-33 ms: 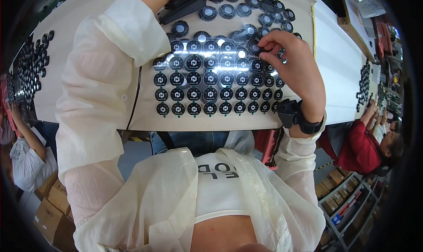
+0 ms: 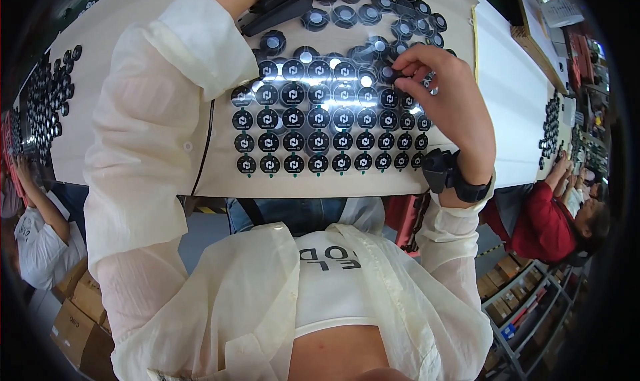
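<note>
Several rows of round black discs (image 2: 319, 122) with a white emblem lie in a grid on the pale table (image 2: 133, 141). My right hand (image 2: 445, 101) reaches over the grid's far right corner, and its fingertips pinch one black disc (image 2: 393, 74) there. A black band (image 2: 459, 179) sits on that wrist. My left arm, in a cream sleeve (image 2: 160, 114), stretches across the table to the top edge. A black device (image 2: 275, 9) is strapped at its wrist, and the left hand itself is out of view. Loose black discs (image 2: 373, 11) lie beyond the grid.
More black discs lie in batches at the table's left end (image 2: 47, 98) and on the right (image 2: 551, 124). A person in red (image 2: 543, 228) sits on the right, a person in white (image 2: 33, 234) on the left. Cardboard boxes (image 2: 73, 318) stand at the lower left.
</note>
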A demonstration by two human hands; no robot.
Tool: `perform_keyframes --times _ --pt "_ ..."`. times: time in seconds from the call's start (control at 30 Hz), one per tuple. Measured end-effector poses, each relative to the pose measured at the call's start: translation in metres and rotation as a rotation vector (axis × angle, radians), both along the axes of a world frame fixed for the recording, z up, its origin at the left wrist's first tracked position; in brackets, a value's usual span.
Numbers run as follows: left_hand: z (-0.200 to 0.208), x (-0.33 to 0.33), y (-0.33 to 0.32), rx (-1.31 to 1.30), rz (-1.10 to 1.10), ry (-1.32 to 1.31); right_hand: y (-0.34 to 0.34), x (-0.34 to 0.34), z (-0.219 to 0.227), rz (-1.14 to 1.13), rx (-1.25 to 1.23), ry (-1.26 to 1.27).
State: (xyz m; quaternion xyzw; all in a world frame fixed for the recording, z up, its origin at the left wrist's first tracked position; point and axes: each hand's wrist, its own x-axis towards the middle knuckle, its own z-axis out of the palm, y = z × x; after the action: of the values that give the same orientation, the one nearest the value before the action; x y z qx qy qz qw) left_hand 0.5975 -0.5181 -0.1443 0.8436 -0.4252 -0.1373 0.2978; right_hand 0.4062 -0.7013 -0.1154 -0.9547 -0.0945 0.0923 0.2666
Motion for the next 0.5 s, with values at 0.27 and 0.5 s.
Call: perform_keyframes --times 0.27,0.5 --pt "0.021 -0.067 0.002 -0.193 -0.142 -0.200 -0.026 0.017 -0.009 -0.032 -0.030 -0.093" --pt "-0.033 -0.114 0.001 -0.027 -0.111 -0.592 -0.035 0.047 -0.011 -0.030 -0.054 0.086"
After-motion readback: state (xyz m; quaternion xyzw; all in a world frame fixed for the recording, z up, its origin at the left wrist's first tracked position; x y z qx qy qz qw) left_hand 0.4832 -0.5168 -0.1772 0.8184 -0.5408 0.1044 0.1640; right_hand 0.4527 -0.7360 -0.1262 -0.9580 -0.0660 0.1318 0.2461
